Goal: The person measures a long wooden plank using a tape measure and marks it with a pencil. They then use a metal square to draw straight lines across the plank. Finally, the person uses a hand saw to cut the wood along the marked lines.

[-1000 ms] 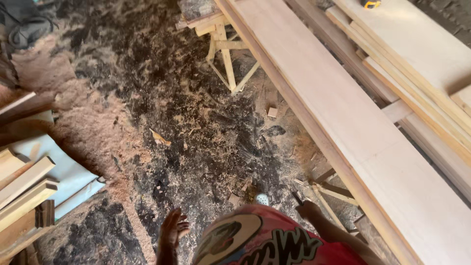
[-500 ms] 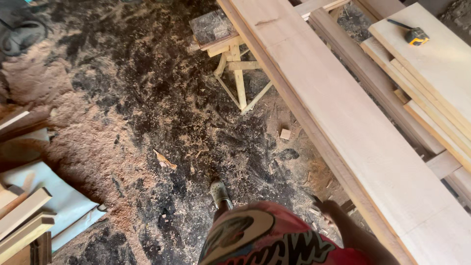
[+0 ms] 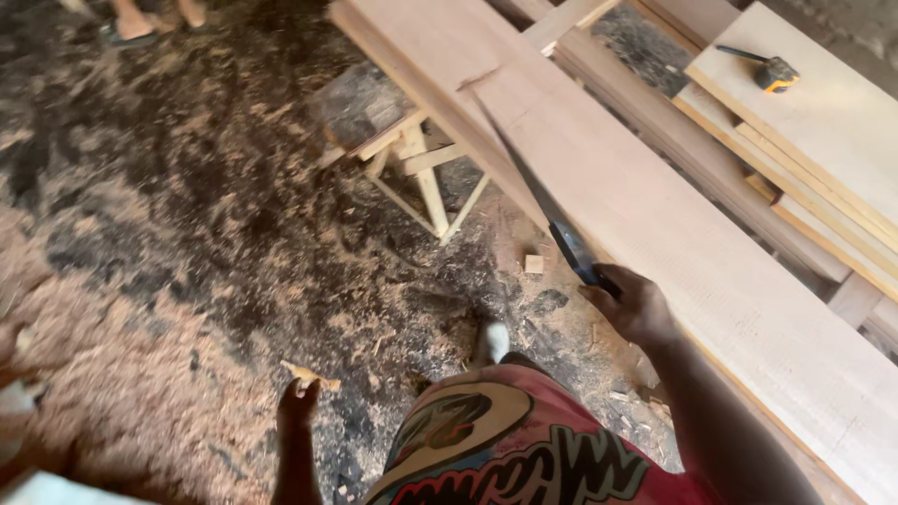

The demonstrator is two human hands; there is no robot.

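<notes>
plank (image 3: 673, 215) pale tan | saw handle (image 3: 572, 251) blue | shorts (image 3: 505, 449) red, graphic-printed

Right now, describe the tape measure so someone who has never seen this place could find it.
Start at the long pale wooden plank crossing the frame, which the right hand is sawing. Beyond it, at upper right, lies a stack of light boards. On top sits the small yellow-and-black tape measure, the only bright thing among bare wood.

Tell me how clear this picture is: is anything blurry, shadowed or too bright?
Head view: daylight is soft and even, with no hard glare. The long plank looks sharp enough to show its grain, while the right hand on the dark saw and the left hand are slightly smeared. The sawdust floor has dark patches; the far corners look softer.
</notes>
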